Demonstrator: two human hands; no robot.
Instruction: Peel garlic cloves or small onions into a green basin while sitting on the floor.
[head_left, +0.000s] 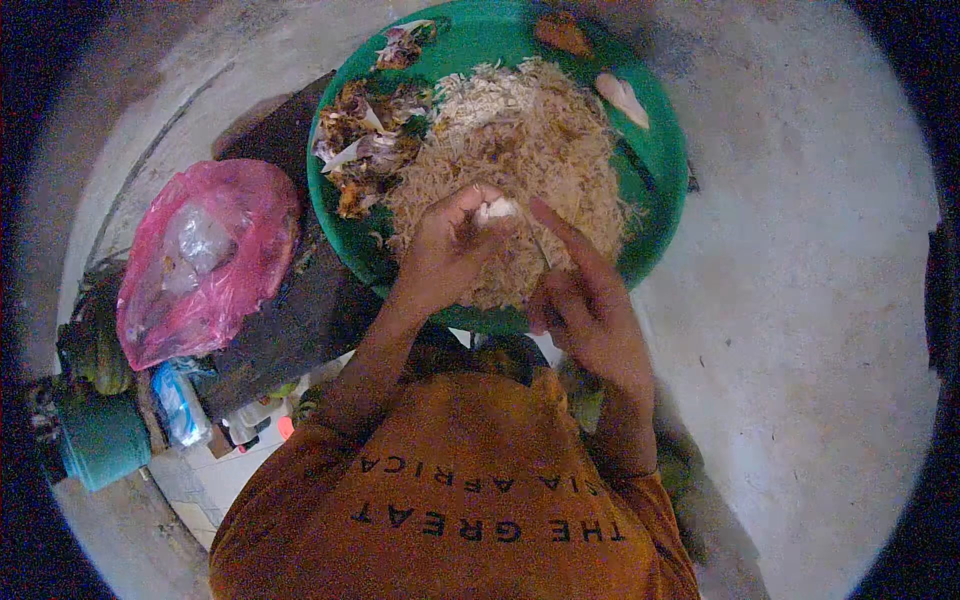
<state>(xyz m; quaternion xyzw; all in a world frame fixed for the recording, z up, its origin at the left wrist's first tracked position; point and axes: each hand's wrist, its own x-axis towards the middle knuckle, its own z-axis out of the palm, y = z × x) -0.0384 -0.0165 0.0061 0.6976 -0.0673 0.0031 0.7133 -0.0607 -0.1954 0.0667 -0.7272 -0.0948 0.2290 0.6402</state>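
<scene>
In front of me is a round green plastic tray (670, 225) heaped with pale shredded strips (517, 142) that look like chicken meat. Over the near half of the heap, my left hand (454, 240) pinches a small white piece of meat (496, 210) between thumb and fingers. My right hand (581, 285) is just to its right, index finger stretched toward that piece and the other fingers curled. A thin pale edge shows beside the right hand; whether it is a blade or a strand is unclear.
Bony scraps (367, 150) lie along the tray's left side, with a browned piece (562, 34) at the far rim and a whitish piece (622, 99) at the right. Left of the tray is a pink plastic bag (262, 195), opened wide, near a blue-and-clear packet (180, 405).
</scene>
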